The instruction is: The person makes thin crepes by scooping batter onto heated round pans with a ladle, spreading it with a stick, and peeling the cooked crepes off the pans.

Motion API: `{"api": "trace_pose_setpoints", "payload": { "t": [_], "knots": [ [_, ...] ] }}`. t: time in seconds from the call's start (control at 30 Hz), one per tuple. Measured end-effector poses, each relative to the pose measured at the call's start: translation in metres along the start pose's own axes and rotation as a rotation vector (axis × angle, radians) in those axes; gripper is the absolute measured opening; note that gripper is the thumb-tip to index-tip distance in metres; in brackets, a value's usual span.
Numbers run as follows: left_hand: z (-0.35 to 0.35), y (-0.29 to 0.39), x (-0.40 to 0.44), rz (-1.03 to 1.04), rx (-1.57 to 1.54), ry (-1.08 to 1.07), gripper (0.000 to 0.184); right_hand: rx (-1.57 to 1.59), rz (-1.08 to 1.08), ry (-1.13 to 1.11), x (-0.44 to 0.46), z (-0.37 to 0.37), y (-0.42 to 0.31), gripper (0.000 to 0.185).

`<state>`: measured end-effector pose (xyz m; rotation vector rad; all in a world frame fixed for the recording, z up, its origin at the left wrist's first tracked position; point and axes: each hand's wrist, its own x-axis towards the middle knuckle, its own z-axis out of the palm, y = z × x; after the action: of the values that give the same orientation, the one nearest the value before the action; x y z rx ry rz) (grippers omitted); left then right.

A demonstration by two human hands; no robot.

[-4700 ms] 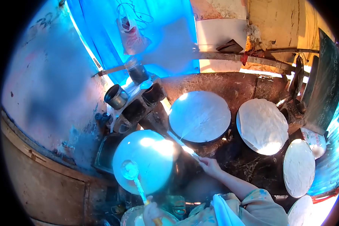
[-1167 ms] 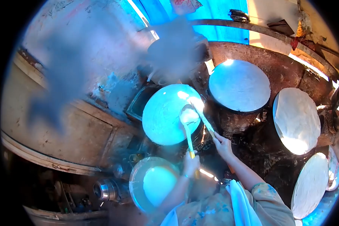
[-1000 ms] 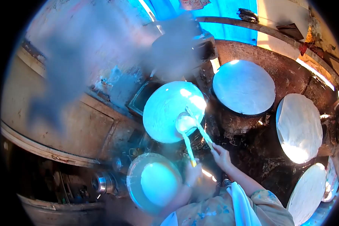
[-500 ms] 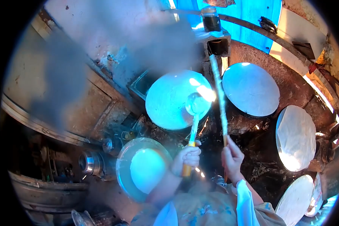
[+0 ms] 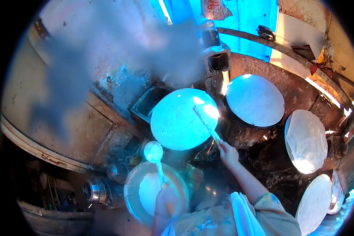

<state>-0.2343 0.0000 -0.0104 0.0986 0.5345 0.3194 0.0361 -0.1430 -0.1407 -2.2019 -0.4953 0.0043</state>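
My left hand (image 5: 166, 200) is closed around the handle of a ladle (image 5: 153, 152). The ladle's cup is up beyond the rim of a wide bowl (image 5: 129, 196) holding white liquid (image 5: 148, 192). In my right hand (image 5: 228, 153), closed as well, is a thin, whitish-coated stick (image 5: 204, 122). The stick reaches over a large round pale surface (image 5: 173, 122) with a wet shine; whether its tip touches cannot be made out. Smoke or a smear on the lens blurs the upper left.
More pale round sheets lie on the right: one at the back (image 5: 255, 100), one with a lifted edge (image 5: 308, 141), another in front (image 5: 314, 204). A dark jar (image 5: 211, 37) stands on a block at the back. A metal pot (image 5: 95, 190) lies left of the bowl.
My left hand has drawn the ladle from the round surface back over the bowl. My right hand has swung the stick left, across that surface. The view has shifted slightly.
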Motion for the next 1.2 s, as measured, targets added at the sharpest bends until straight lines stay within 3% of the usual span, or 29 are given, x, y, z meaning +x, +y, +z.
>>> {"api": "trace_pose_setpoints", "payload": {
  "t": [0.17,0.23,0.3,0.4,0.5,0.63,0.7,0.73,0.77,0.83,0.9,0.97,1.1,1.2],
  "knots": [
    [-0.022,0.004,-0.013,-0.019,-0.231,-0.094,0.020,0.080,0.086,-0.006,0.048,0.012,-0.005,0.028],
    [-0.021,0.003,-0.016,0.004,-0.276,-0.079,0.020,0.462,0.064,-0.070,0.031,0.036,0.020,0.029],
    [-0.019,0.004,-0.016,0.055,-0.221,-0.040,0.020,0.471,0.052,-0.081,-0.008,0.040,0.028,0.031],
    [-0.035,0.011,0.000,-0.031,-0.299,-0.142,0.021,0.389,0.078,-0.128,-0.027,0.015,0.004,0.031],
    [-0.029,0.007,0.011,-0.045,-0.301,-0.153,0.022,0.505,0.120,-0.186,-0.040,0.018,0.022,0.033],
    [-0.016,0.003,0.018,-0.087,-0.253,-0.221,0.020,0.402,0.050,-0.152,-0.063,0.010,0.033,0.031],
    [-0.014,0.002,0.016,-0.147,-0.243,-0.229,0.017,0.181,-0.018,-0.146,-0.070,-0.017,0.030,0.030],
    [-0.015,0.001,0.014,-0.141,-0.247,-0.230,0.017,0.076,0.072,-0.248,-0.073,-0.040,0.023,0.029],
    [-0.014,0.002,0.011,-0.140,-0.241,-0.228,0.017,0.029,-0.042,-0.172,-0.079,-0.049,0.034,0.031],
    [-0.017,0.001,0.009,-0.127,-0.247,-0.231,0.017,0.015,-0.005,-0.132,-0.084,-0.067,0.042,0.031],
    [-0.021,0.001,0.006,-0.063,-0.162,-0.177,0.017,0.055,-0.036,-0.042,-0.078,-0.055,0.042,0.031],
    [-0.019,0.003,0.004,-0.070,-0.202,-0.172,0.017,0.269,-0.204,0.143,-0.065,-0.027,0.023,0.032],
    [-0.018,0.006,0.004,-0.105,-0.261,-0.170,0.019,-0.071,-0.322,-0.035,-0.058,0.004,-0.012,0.030],
    [-0.016,0.006,0.001,-0.057,-0.210,-0.154,0.020,-0.103,-0.205,-0.004,-0.037,0.012,-0.001,0.025]
  ]
}}
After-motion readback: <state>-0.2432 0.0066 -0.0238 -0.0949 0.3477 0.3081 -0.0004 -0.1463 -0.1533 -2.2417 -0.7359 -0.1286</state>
